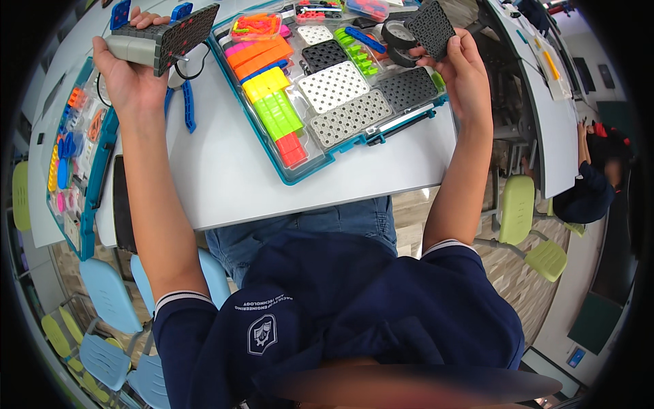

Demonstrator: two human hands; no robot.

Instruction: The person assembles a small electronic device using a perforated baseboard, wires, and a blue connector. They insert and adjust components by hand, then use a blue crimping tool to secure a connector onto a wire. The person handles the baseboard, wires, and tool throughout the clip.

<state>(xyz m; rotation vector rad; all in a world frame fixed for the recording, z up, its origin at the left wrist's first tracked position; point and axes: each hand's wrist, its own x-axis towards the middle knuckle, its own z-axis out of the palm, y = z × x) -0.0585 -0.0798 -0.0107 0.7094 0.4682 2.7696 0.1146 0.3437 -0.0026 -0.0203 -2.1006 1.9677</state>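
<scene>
My left hand (129, 75) grips a grey block (139, 48) with a black perforated plate (187, 34) fixed on its end, held over the white table's far left. A black cable loop (194, 68) hangs from it. My right hand (463, 68) holds up a separate black perforated square plate (430, 27) above the right end of an open teal parts case (313, 170). The case holds orange, yellow, green and red beams plus white, grey and black perforated plates. A black tyre (395, 33) lies just left of the plate in my right hand.
A second teal parts tray (88, 225) with small coloured pieces lies at the table's left edge. A dark flat slab (122, 204) lies beside it. Blue strips (189, 105) rest near my left wrist. Blue and green chairs stand below; another person (586, 191) sits at right.
</scene>
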